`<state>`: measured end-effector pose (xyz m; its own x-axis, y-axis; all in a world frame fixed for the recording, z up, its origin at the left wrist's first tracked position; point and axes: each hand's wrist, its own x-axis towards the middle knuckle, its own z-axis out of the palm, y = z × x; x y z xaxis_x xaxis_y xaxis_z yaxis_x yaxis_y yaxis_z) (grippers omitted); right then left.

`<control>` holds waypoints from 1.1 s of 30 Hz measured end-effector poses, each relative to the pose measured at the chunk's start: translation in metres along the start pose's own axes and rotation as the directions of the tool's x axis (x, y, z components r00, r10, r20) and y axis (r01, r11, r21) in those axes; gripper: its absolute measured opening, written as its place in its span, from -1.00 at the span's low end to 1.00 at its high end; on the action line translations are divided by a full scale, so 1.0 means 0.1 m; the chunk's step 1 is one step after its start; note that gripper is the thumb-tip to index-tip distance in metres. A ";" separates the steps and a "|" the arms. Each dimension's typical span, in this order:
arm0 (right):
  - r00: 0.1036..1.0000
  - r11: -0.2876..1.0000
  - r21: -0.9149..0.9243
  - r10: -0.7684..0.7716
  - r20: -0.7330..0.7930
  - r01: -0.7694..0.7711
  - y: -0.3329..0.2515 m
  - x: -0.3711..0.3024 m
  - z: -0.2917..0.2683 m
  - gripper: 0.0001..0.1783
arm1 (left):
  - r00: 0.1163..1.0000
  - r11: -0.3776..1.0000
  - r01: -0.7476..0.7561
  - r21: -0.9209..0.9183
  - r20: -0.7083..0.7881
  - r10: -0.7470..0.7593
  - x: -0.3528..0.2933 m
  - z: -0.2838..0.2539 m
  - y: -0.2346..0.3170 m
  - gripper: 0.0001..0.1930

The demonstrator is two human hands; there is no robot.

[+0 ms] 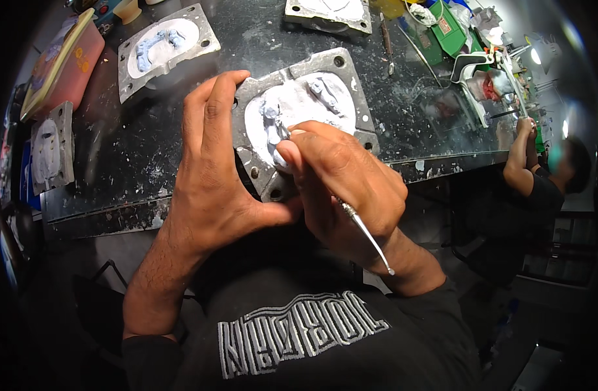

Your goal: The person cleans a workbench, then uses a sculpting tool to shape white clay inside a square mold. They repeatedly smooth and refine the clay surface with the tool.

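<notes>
My left hand (211, 156) grips a grey metal dental flask half (249, 159) at the bench's near edge, fingers along its left side and thumb by its near side. White plaster (294, 94) fills the flask, with blue-grey dental cast parts (324, 94) set in it. Pinched in my right hand (351, 173) is a slim double-ended metal carving tool (367, 236). Its upper end meets the left part of the cast, though my fingers partly hide the tip. The spoon-like other end sticks out below my hand, over my forearm.
Other plaster-filled flask halves lie at the far left (210, 42), left edge (66, 146) and top (331, 25). A pinkish plastic box (84, 62) stands left. Hand tools (385, 39) and a green box (447, 29) are at right. Another person (540, 176) sits at the right.
</notes>
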<state>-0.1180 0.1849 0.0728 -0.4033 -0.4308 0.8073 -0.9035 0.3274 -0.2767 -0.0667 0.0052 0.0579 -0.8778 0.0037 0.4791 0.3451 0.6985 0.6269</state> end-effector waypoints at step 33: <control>0.945 0.868 0.441 0.089 0.313 -0.228 0.49 0.09 -0.55 -0.85 | 0.995 0.993 -0.098 0.062 -0.016 0.099 0.00 0.00 -0.07 0.45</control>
<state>-0.1579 0.2432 0.0950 -0.5074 -0.6416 0.5752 -0.7562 0.0115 -0.6542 -0.0693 0.0009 0.0535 -0.8340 0.0615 0.5483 0.4081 0.7376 0.5379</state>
